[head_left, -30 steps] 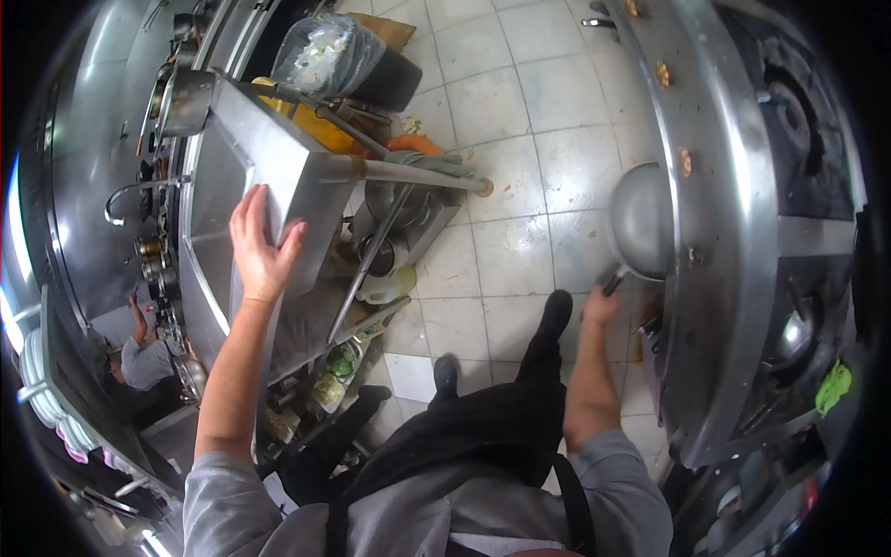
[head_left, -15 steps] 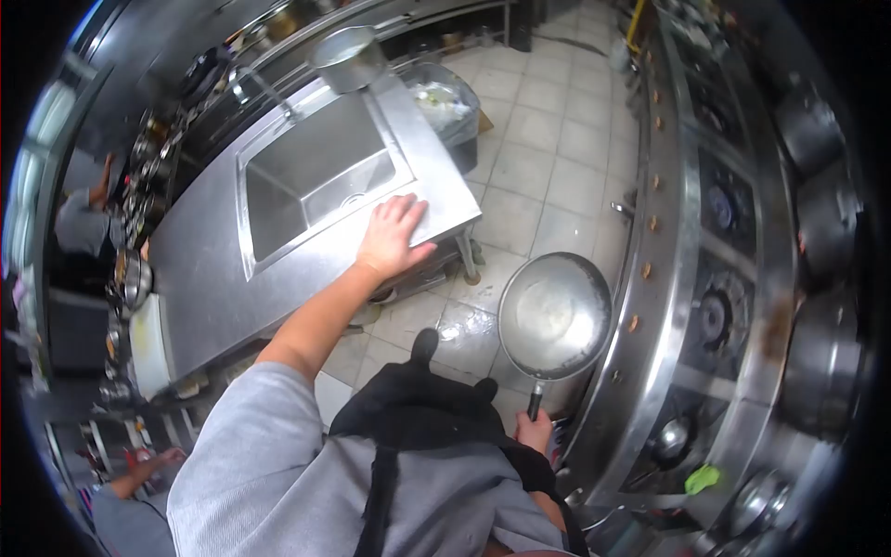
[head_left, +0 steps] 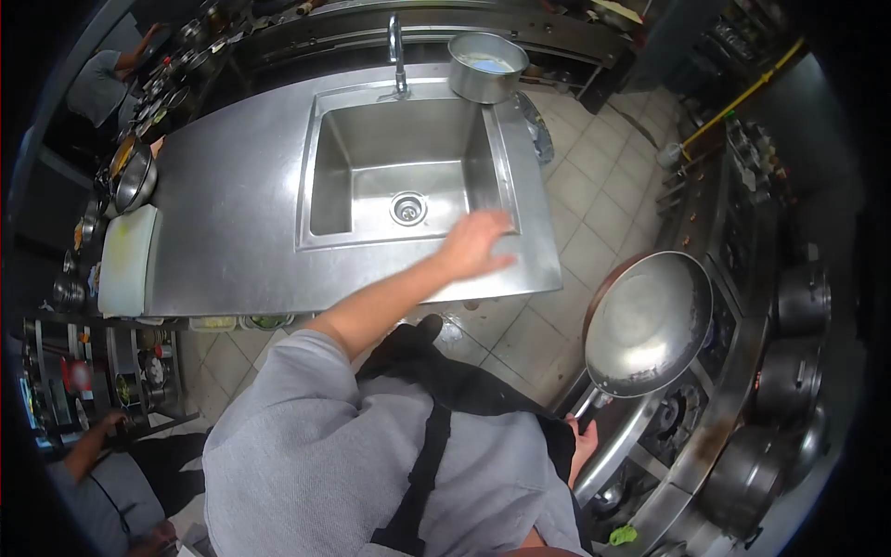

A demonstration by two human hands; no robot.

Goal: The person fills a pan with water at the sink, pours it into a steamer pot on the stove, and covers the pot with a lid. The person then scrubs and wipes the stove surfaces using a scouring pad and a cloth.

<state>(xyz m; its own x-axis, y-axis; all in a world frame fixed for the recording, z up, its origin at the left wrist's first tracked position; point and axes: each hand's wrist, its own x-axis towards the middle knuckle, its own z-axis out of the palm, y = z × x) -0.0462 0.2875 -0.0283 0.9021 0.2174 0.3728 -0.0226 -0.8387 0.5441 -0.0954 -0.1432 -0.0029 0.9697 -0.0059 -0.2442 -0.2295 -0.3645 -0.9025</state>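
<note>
My right hand [head_left: 583, 444] is closed around the dark handle of a frying pan [head_left: 650, 325]. The pan's metal inside faces up at a tilt, and it hangs over the front of the stove. My left hand [head_left: 478, 246] reaches out with its fingers apart and nothing in them, slightly blurred. It is over the front right corner of the sink [head_left: 339, 176]; whether it touches the rim I cannot tell. A drain shows in the sink's bottom. The faucet [head_left: 397, 60] stands at the back. A round metal pot [head_left: 484, 84] sits at the sink's back right corner.
The steel counter [head_left: 232, 204] carries a white cutting board [head_left: 130, 260] and metal bowls [head_left: 135, 176] at its left end. Burners and large pots [head_left: 789, 371] line the stove on my right, near a green cloth [head_left: 623, 536]. Two other people work at the left. Tiled floor [head_left: 594, 186] lies between.
The view has turned toward the sink. My right hand has raised the frying pan from low above the floor to beside the stove. My left hand stays near the sink's front right corner.
</note>
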